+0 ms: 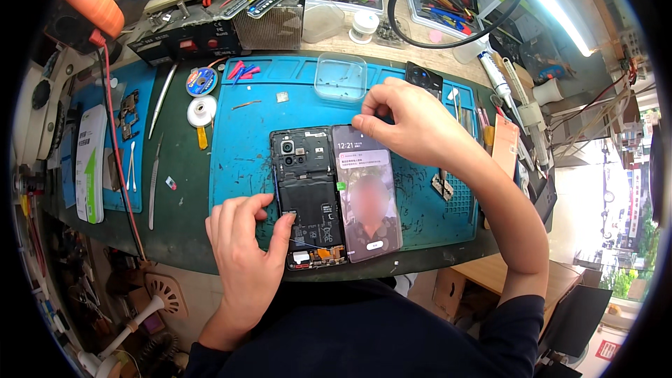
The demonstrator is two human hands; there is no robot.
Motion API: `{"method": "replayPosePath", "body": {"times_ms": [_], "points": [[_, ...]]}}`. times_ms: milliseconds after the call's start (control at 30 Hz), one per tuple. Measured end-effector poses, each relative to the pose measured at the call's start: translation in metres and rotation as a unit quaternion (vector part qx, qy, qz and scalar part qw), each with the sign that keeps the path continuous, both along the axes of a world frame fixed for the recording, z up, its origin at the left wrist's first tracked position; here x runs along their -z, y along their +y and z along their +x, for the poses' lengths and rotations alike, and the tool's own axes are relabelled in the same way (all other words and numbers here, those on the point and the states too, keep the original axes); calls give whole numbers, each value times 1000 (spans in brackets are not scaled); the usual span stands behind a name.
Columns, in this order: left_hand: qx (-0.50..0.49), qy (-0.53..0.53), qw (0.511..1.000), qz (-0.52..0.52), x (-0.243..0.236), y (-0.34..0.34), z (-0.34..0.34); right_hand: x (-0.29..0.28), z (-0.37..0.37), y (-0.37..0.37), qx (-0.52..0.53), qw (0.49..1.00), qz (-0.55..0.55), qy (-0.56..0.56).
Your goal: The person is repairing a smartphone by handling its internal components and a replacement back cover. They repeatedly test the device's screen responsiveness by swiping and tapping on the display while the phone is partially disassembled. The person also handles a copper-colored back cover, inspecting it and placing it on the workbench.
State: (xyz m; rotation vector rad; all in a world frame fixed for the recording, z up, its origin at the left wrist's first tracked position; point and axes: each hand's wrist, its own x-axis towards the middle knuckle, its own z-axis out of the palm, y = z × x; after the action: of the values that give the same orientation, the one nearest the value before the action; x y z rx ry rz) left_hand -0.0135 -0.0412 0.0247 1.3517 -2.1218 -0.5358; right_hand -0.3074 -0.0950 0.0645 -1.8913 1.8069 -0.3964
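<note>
Your left hand (245, 245) is spread with its thumb over the opened phone body (304, 189) on the blue mat (241, 157), while your right hand's (413, 122) thumb and curled fingers meet at the lit screen's (367, 203) top edge, whether gripping it I cannot tell. Pulling the screen away too far could strain any hidden connection, and a slipping thumb could scrape exposed parts. The dark green table (185, 196) stands under a bright tube lamp (549, 10), a window (623, 217) far right.
</note>
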Motion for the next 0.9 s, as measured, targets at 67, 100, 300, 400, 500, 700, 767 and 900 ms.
{"method": "replayPosePath", "body": {"times_ms": [67, 100, 300, 400, 500, 700, 767, 900], "points": [[-1, -1, 1000, 0, 0, 0, 0, -1, 0, -1, 2, 1000, 6, 1], [-1, -1, 1000, 0, 0, 0, 0, -1, 0, -2, 3, 1000, 8, 1], [0, 0, 1000, 0, -1, 0, -1, 0, 0, 2, 2, 1000, -15, 2], [-1, -4, 1000, -1, -1, 0, 0, -8, -2, 11, 35, 998, -48, -21], [-2, 1, 1000, 7, 0, 0, 0, -10, -10, 35, 27, 993, -111, 4], [-9, -3, 1000, 14, -1, 2, -1, -7, -15, 99, -146, 970, -192, 32], [-11, -1, 1000, 16, -2, 2, -2, 5, -17, 117, -192, 958, -205, 53], [-12, -4, 1000, 19, -4, 2, -3, 12, -17, 125, -252, 945, -208, 28]]}}
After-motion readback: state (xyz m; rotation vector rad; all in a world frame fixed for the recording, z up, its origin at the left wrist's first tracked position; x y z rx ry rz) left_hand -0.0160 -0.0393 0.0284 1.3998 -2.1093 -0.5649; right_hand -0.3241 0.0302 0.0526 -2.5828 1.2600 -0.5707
